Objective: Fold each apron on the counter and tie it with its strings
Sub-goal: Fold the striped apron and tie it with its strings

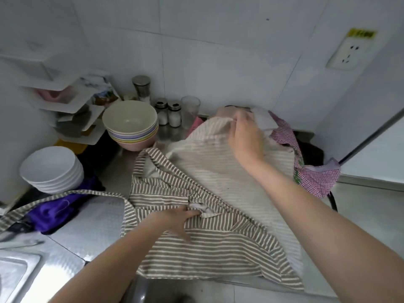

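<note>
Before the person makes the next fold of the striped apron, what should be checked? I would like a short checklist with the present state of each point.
1. Left hand grips the striped apron at its near middle: ok.
2. Right hand pinches the apron's far edge: ok.
3. Apron lies flat for folding: not ok, it is bunched and creased near the left hand.
4. Long apron string is free: not ok, it trails left over the purple cloth.
5. Pink checked apron is out of the way: not ok, it lies against the striped apron's right edge.
6. Stacked bowls are clear of the fabric: cannot tell, the apron corner lies very close.
</note>
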The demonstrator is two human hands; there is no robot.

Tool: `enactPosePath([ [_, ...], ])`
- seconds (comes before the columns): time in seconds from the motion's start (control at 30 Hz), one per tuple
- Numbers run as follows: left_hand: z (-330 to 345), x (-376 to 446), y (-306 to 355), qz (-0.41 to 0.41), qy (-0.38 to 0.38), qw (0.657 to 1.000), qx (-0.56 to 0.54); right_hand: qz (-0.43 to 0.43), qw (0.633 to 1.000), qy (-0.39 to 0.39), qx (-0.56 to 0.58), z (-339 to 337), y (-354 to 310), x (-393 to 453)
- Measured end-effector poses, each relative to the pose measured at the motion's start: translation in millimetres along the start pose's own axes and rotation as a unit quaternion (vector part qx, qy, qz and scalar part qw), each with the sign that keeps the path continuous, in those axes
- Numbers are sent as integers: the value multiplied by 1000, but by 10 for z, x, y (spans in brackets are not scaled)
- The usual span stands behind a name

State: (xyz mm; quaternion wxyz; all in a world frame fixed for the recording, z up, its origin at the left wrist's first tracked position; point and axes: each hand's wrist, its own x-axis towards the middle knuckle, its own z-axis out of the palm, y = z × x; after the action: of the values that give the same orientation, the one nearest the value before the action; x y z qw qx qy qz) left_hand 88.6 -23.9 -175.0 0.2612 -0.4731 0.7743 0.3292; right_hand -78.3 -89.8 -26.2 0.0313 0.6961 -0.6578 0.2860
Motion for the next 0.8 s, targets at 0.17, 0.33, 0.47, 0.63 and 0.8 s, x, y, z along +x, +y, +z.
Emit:
enactPosePath([
  [0.17, -333, -270, -272, 22, 222, 969, -111, -266, 951, -156, -26, -29, -13, -620],
  [0.33, -332, -422, -713, -32, 528, 845, 76, -103, 813, -540, -189, 281, 523, -1242],
  [0.47, -366, -332, -375, 20, 391, 879, 273, -29, 845, -506, -169, 335, 608, -1249],
  [0.63, -383, -201, -256, -31, 324, 889, 322, -36, 856, -458, -237, 325, 583, -1213],
  [0.8, -214, -375, -386, 3, 288, 920, 265, -27, 828, -470, -306, 349, 495, -1015],
])
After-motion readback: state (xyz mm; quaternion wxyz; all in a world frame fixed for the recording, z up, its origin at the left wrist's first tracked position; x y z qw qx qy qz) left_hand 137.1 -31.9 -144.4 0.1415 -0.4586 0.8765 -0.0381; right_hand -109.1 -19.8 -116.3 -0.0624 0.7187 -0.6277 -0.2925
